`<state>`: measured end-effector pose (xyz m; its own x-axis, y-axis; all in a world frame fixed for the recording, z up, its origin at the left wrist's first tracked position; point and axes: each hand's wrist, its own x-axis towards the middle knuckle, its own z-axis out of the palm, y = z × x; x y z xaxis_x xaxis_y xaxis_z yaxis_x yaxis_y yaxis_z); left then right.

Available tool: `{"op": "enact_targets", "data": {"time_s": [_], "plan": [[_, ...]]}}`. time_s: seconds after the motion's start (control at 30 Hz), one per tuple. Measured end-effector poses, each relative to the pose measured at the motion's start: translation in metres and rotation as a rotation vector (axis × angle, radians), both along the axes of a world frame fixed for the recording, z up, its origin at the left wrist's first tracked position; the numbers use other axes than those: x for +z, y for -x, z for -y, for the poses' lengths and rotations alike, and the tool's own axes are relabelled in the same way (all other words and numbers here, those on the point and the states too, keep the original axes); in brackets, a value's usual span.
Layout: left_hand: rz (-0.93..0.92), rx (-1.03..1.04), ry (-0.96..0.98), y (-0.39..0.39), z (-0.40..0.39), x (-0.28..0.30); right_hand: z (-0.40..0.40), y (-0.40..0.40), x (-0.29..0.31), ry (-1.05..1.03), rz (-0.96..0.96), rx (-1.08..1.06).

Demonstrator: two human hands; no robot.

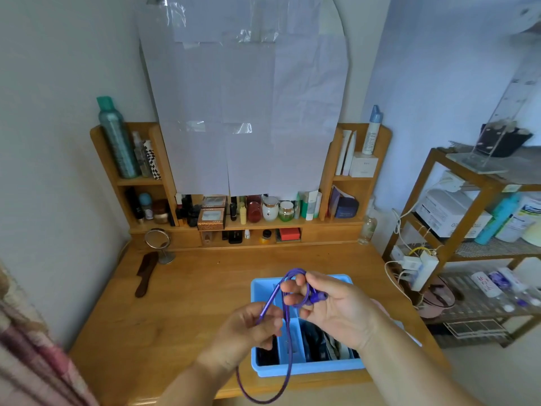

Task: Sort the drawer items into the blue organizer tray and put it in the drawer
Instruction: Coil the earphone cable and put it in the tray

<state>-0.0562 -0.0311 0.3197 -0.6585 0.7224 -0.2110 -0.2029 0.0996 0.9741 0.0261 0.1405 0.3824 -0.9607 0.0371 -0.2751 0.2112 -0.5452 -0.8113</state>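
Both hands above blue plastic organizer tray (304, 369) on wood desk (175, 303): left hand (251, 326) pinches purple braided cable (288, 347), right hand (333, 306) fingers hold its coiled loop w/ plug end

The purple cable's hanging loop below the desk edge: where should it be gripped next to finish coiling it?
Grip the purple braided cable on the straight run just above the blue plastic organizer tray, coming from the left with the left hand. The right hand already pins the coil and plug, and the slack loop hangs free below the wooden desk edge, so probably only that run gathers it.
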Motion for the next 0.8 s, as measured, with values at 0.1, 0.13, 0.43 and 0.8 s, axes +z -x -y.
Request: {"op": "enact_targets", "data": {"time_s": [0.1,0.13,0.43,0.8], "plan": [[0.214,0.087,-0.081,-0.013,-0.007,-0.013,0.007,0.002,0.004,0.036,-0.015,-0.079],[0.292,0.124,-0.120,-0.016,-0.010,-0.016,0.009,0.003,0.004,0.058,-0.021,-0.103],[0.509,0.036,-0.092,-0.027,-0.021,-0.025,0.019,0.008,0.005,0.143,-0.012,-0.146],[-0.199,0.147,0.329,-0.041,-0.024,-0.039,0.045,0.010,-0.004,0.124,0.062,-0.460]]}}
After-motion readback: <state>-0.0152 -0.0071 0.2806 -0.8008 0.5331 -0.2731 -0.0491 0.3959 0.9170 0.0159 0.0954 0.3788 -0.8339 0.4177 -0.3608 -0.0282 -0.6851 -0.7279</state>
